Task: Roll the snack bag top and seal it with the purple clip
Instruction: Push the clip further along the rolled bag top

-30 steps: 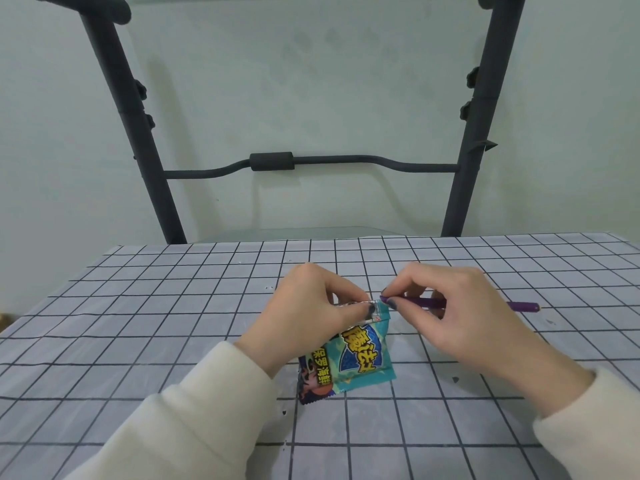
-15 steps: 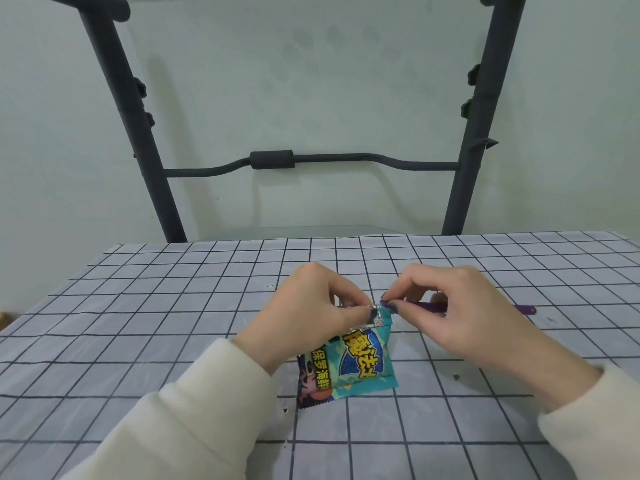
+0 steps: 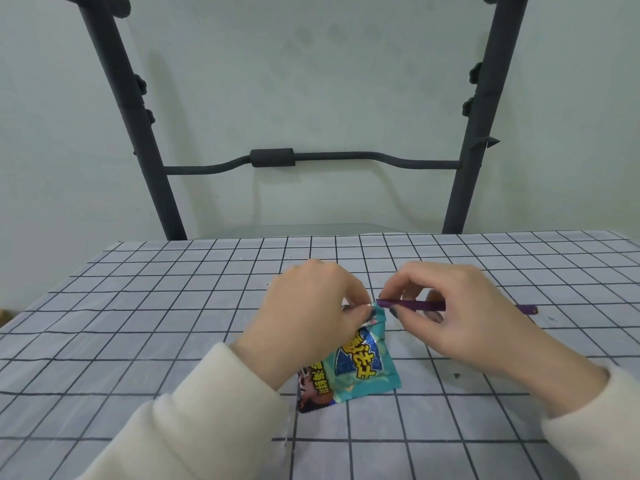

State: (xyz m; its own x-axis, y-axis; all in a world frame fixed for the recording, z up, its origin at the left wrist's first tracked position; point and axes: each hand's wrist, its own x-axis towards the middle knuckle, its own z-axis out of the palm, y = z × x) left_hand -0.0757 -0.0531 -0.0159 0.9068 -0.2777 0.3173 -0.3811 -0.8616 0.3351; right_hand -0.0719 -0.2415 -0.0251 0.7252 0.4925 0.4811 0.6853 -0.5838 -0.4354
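A small teal snack bag (image 3: 360,368) with yellow lettering stands tilted on the checked tablecloth, its top folded over. My left hand (image 3: 311,317) pinches that folded top from the left. My right hand (image 3: 460,313) holds a long thin purple clip (image 3: 412,304) level with the table. The clip's left tip touches the bag's top right corner, and its far end (image 3: 528,309) sticks out past my right hand. Whether the clip's jaws are around the fold is hidden by my fingers.
The table carries a pale grey cloth with a black grid (image 3: 138,341). Behind its far edge stands a black metal frame with two uprights (image 3: 138,133) and a crossbar (image 3: 273,158) against a pale wall. A small dark speck (image 3: 456,375) lies right of the bag.
Both hands have barely shifted. The clip's left tip stays at the bag's top corner, and the bag's top looks slightly more pinched down under my left fingers.
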